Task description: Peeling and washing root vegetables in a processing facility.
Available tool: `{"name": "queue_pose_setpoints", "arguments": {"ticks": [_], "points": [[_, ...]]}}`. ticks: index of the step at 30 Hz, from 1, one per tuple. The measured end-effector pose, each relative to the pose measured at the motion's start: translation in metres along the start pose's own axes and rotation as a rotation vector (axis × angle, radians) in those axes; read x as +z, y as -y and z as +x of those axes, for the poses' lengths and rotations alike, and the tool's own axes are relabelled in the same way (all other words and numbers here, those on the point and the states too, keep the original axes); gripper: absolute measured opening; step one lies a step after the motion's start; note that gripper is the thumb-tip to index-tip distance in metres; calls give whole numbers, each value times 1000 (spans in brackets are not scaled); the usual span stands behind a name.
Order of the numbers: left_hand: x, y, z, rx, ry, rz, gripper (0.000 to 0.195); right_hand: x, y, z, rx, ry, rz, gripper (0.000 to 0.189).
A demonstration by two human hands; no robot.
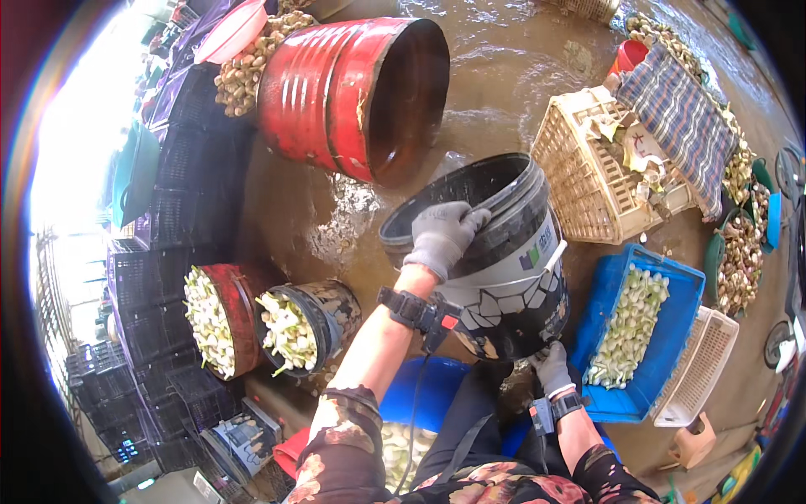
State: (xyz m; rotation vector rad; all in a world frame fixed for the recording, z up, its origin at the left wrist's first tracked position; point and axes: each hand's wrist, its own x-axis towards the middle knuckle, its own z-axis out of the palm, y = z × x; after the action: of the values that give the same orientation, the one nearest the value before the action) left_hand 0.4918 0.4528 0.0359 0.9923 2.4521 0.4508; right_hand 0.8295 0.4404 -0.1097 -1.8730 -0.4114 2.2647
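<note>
A large black plastic bucket (504,264) with a pale printed band is tilted in front of me, its mouth facing up and to the left. My gloved left hand (444,236) grips the bucket's rim, thumb over the edge. At the lower end of the bucket, my gloved right hand (553,370) holds the bottom edge, its fingers partly hidden. The dark inside shows no contents in the part I can see. Just right of my right hand stands a blue plastic crate (680,277) with pale green-white bulb-like vegetables (630,327).
Ahead, a red metal drum (308,94) lies on its side on the wet floor (491,94). A wicker basket (567,176) with peelings stands to the right. Bulb-filled containers, a red drum (249,315) and a smaller bucket (340,309), stand left. Black crates (201,214) line the left side.
</note>
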Motion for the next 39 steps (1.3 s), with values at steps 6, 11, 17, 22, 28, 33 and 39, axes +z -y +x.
{"name": "queue_pose_setpoints", "arguments": {"ticks": [6, 11, 17, 22, 28, 33, 39], "points": [[-41, -3, 45, 25, -76, 37, 37, 61, 28, 12, -310, 238, -311, 29], [-55, -9, 71, 38, -123, 15, 37, 101, 65, 30, 115, -21, 185, 22], [-60, -7, 111, -41, -53, -85, 36, 111, 96, 44, 31, -119, 37, 25], [-41, 3, 154, -4, 25, -193, 34, 101, 95, 56, -45, -165, 21, 24], [-20, 23, 221, 101, 98, -195, 36, 136, 96, 52, -259, -259, -206, 26], [-67, 32, 277, 73, 103, -297, 32, 211, 135, 71, -213, -237, 26, 32], [-109, 33, 309, 58, 109, -388, 32, 254, 164, 77, -314, -285, 24, 19]]}}
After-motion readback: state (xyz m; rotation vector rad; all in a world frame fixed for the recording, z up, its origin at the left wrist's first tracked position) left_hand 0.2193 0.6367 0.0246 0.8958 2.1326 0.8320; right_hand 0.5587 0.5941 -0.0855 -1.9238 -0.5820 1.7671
